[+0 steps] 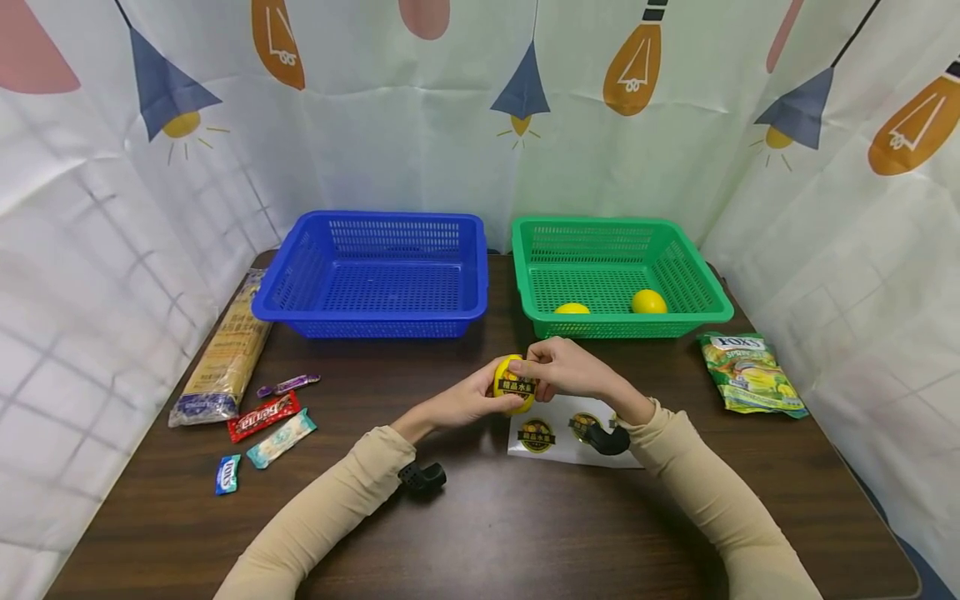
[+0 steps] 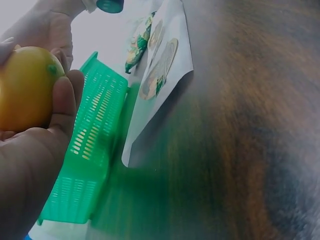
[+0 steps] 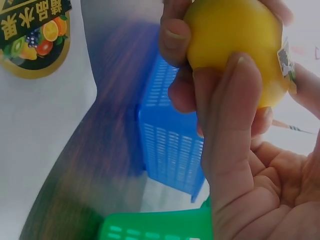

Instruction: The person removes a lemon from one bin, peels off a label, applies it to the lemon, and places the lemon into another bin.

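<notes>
Here, left hand (image 1: 468, 397) and right hand (image 1: 568, 367) have one yellow fruit (image 2: 26, 90) in their grip above the table (image 1: 495, 525); beyond stand one blue basket (image 1: 375, 326), one green basket (image 1: 622, 326) holding two more fruits (image 1: 649, 302).

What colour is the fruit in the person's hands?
The fruit is yellow; the right wrist view shows it best.

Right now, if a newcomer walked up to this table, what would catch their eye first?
Probably the yellow fruit bearing a dark label, between the person's hands, left and right, near the middle of the head view. Next, the bright blue basket at the back, left of centre, and the green basket to its right, with two more yellow fruits inside.
</notes>
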Tool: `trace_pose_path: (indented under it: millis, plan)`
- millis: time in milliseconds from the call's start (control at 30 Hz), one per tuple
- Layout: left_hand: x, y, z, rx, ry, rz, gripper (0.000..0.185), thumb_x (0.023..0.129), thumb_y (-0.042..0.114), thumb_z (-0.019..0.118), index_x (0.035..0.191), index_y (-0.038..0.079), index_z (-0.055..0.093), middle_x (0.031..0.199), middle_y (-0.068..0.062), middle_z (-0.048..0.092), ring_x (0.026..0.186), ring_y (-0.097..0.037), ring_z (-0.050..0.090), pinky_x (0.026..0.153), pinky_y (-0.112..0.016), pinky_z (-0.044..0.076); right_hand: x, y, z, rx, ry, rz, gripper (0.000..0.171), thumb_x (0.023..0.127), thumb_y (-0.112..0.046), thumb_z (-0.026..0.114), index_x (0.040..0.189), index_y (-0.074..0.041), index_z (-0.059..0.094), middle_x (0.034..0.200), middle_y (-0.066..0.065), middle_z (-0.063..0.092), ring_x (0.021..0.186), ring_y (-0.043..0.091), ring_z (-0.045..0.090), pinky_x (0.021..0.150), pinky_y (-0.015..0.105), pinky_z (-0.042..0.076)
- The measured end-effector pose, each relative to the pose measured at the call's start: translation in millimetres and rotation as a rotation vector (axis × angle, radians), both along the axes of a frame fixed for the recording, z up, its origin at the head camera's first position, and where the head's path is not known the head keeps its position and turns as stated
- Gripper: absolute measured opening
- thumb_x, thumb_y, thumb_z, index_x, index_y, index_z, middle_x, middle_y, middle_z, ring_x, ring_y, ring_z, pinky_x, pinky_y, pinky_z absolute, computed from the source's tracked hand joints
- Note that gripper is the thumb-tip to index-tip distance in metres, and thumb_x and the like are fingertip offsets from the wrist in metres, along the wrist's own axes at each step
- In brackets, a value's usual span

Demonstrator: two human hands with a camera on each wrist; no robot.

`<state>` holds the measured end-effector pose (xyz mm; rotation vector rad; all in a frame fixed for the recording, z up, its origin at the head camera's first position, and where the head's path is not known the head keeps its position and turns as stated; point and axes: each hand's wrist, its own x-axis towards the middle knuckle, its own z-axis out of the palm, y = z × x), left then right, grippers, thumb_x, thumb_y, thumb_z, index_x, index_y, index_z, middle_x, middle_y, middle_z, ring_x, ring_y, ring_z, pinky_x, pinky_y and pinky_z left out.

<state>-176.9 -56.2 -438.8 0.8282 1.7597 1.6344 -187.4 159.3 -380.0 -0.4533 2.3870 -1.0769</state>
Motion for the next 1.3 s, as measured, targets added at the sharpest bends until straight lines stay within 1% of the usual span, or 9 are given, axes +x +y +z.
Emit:
trace_pose_path:
  millis: [133, 300, 467, 567, 700, 833, 967, 1133, 1300]
  plan:
    - [0.9, -1, -1.0, -0.021, 0.008, -0.009, 0.064, 0.100, 0.018, 0.058, 0.153, 0.011, 0.021, 0.125, -0.018, 0.049, 0.105, -0.016, 0.054, 0.089, -0.031, 0.054, 0.0, 0, -2.0, -0.018, -0.014, -0.006, 0.048, 0.094, -0.052, 0.062, 0.075, -0.008, 0.056, 0.073, 0.006, 0.069, 0.068, 0.034, 0.071, 0.072, 0.051, 0.061]
    - [1.2, -2, -1.6, -0.027, 0.022, -0.023, 0.065, 0.099, 0.018, 0.059, 0.153, 0.012, 0.022, 0.125, -0.018, 0.048, 0.106, -0.016, 0.054, 0.088, -0.028, 0.054, 1.4, 1, -3.0, -0.033, -0.017, -0.002, 0.047, 0.094, -0.050, 0.062, 0.074, -0.009, 0.056, 0.072, 0.005, 0.068, 0.064, 0.025, 0.070, 0.072, 0.052, 0.061]
    - [1.1, -4, -1.9, -0.033, 0.038, -0.046, 0.067, 0.097, 0.018, 0.062, 0.152, 0.013, 0.024, 0.128, -0.019, 0.049, 0.107, -0.016, 0.055, 0.087, -0.025, 0.054, 3.3, 1, -5.3, -0.045, -0.004, 0.029, 0.048, 0.094, -0.051, 0.061, 0.075, -0.008, 0.056, 0.074, 0.006, 0.070, 0.062, 0.019, 0.069, 0.069, 0.049, 0.062]
    - [0.7, -6, -1.9, -0.033, 0.024, -0.054, 0.067, 0.096, 0.017, 0.063, 0.152, 0.014, 0.026, 0.129, -0.018, 0.049, 0.109, -0.016, 0.056, 0.089, -0.026, 0.054, 4.2, 1, -6.9, -0.048, 0.002, 0.056, 0.049, 0.096, -0.054, 0.058, 0.079, -0.007, 0.058, 0.078, 0.007, 0.071, 0.064, 0.017, 0.070, 0.070, 0.048, 0.063]
    - [-0.2, -9, -1.1, -0.025, -0.018, -0.013, 0.062, 0.096, 0.016, 0.064, 0.149, 0.012, 0.031, 0.128, -0.016, 0.052, 0.107, -0.015, 0.058, 0.089, -0.028, 0.056, 3.6, 1, -8.6, -0.056, 0.014, 0.060, 0.050, 0.098, -0.055, 0.052, 0.086, -0.007, 0.059, 0.080, 0.009, 0.072, 0.066, 0.018, 0.070, 0.071, 0.047, 0.063]
    - [-2.6, -14, 3.3, -0.034, -0.032, 0.059, 0.058, 0.096, 0.018, 0.064, 0.145, 0.008, 0.036, 0.126, -0.016, 0.056, 0.104, -0.013, 0.060, 0.090, -0.028, 0.055, 1.5, 2, -4.1, -0.081, 0.011, 0.024, 0.049, 0.101, -0.056, 0.047, 0.095, -0.009, 0.060, 0.085, 0.014, 0.072, 0.074, 0.028, 0.071, 0.074, 0.050, 0.062]
    - [-8.3, -25, 14.9, -0.018, -0.017, 0.115, 0.065, 0.095, 0.016, 0.065, 0.150, 0.009, 0.032, 0.129, -0.020, 0.057, 0.105, -0.012, 0.063, 0.091, -0.025, 0.055, -2.4, 3, 5.5, -0.113, 0.020, -0.019, 0.052, 0.102, -0.056, 0.043, 0.107, -0.007, 0.060, 0.100, 0.020, 0.071, 0.084, 0.037, 0.072, 0.077, 0.049, 0.061]
    - [-16.1, -45, 39.0, 0.018, 0.009, 0.191, 0.065, 0.094, 0.014, 0.065, 0.150, 0.008, 0.032, 0.133, -0.024, 0.054, 0.104, -0.012, 0.066, 0.091, -0.029, 0.058, -10.6, -2, 17.8, -0.113, 0.080, -0.036, 0.049, 0.104, -0.049, 0.045, 0.123, -0.006, 0.058, 0.112, 0.020, 0.069, 0.091, 0.032, 0.073, 0.080, 0.044, 0.063]
    - [-27.4, -58, 66.1, 0.055, -0.031, 0.261, 0.062, 0.095, 0.012, 0.062, 0.148, 0.008, 0.030, 0.140, -0.021, 0.048, 0.106, -0.012, 0.066, 0.095, -0.033, 0.058, -23.2, -13, 29.0, -0.161, 0.092, -0.058, 0.047, 0.104, -0.044, 0.048, 0.133, -0.007, 0.054, 0.126, 0.018, 0.066, 0.106, 0.030, 0.071, 0.084, 0.038, 0.063]
